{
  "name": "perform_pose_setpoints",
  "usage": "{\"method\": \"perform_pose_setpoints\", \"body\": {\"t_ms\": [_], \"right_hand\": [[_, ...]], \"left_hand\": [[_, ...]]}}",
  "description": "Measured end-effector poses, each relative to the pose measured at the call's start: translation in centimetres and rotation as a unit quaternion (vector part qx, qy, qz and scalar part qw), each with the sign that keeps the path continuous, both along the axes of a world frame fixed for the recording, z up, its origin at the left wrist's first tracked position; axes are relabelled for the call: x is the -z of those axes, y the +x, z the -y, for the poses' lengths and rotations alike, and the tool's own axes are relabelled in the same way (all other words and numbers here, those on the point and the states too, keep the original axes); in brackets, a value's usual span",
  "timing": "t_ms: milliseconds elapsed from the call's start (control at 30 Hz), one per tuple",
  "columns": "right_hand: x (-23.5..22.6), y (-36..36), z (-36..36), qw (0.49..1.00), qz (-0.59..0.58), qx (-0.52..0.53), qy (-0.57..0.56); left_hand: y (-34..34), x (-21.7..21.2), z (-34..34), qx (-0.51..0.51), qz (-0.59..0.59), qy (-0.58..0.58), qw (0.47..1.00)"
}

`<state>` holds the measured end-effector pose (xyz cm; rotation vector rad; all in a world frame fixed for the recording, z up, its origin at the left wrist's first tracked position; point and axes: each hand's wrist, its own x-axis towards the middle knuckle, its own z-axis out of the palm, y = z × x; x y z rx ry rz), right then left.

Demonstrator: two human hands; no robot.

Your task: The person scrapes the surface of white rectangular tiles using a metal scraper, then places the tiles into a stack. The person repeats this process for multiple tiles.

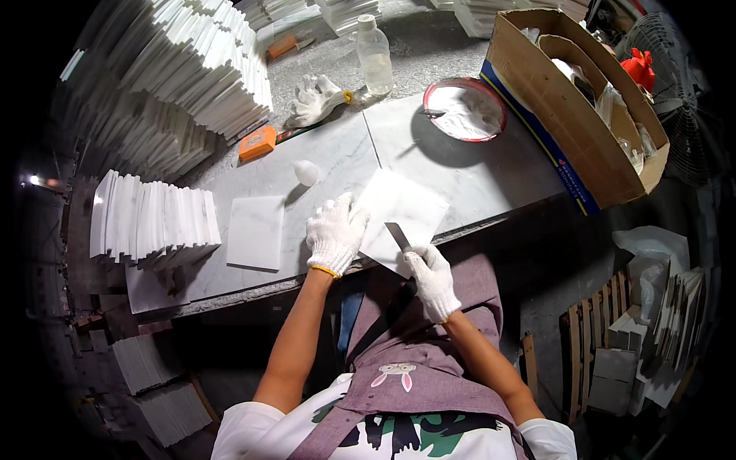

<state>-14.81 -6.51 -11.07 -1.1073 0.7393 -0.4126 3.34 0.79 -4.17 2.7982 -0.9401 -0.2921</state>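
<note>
Both hands wear white knit gloves. My left hand (335, 234) lies flat, fingers spread, on the left edge of a white marble tile (406, 205) that sits tilted at the front of the marble worktop (337, 153). My right hand (431, 277) grips a flat metal scraper blade (398, 235), whose tip rests on the tile's near side. A second white tile (256, 231) lies flat to the left of my left hand.
A row of upright white tiles (153, 215) stands at left, with tall tile stacks (199, 61) behind. A red bowl of white paste (464, 109), a clear bottle (374, 55), spare gloves (314, 100), an orange block (257, 143) and a cardboard box (583, 100) sit further back.
</note>
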Motion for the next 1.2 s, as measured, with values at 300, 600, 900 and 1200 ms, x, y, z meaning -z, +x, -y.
{"method": "perform_pose_setpoints", "body": {"t_ms": [300,600,900,1200], "right_hand": [[-2.3,0.0,0.0,0.949,0.009,0.092,-0.301],[-4.2,-1.0,2.5,0.884,0.072,0.080,-0.456],[-4.4,-1.0,6.4,0.907,0.070,0.042,-0.414],[-5.4,-2.8,14.7,0.981,0.045,0.140,-0.125]], "left_hand": [[-0.6,0.9,-0.4,-0.039,-0.043,-0.115,0.992],[2.5,0.1,1.2,-0.114,-0.471,-0.393,0.782],[1.3,1.2,5.1,-0.128,-0.438,-0.445,0.770],[1.3,0.4,9.2,-0.110,-0.342,-0.510,0.782]]}}
